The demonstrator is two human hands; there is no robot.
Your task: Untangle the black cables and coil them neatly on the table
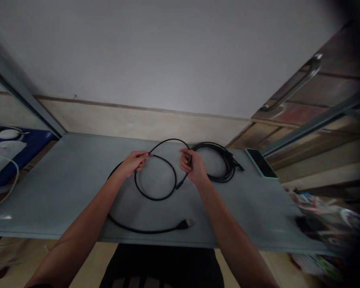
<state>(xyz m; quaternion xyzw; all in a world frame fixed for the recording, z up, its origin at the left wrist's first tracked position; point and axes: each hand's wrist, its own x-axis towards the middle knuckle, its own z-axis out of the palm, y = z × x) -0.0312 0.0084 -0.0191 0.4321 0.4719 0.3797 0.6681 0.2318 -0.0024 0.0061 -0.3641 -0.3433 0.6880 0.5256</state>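
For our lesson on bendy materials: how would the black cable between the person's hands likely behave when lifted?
The black cable seems floppy overall, since it bends in smooth loops. It is probably springy too, showing rounded curves without kinks. The connector by the right hand, thicker than the cord, may dangle.

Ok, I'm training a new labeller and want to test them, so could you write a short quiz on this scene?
1. True or false: the phone lies to the left of the coiled cable.
2. What do the left hand and right hand both hold? A) a metal handle B) a black cable C) a white cup
3. Fill in: the large plug lies near the ____ edge of the table, on the person's side.

Key: 1 false; 2 B; 3 front.
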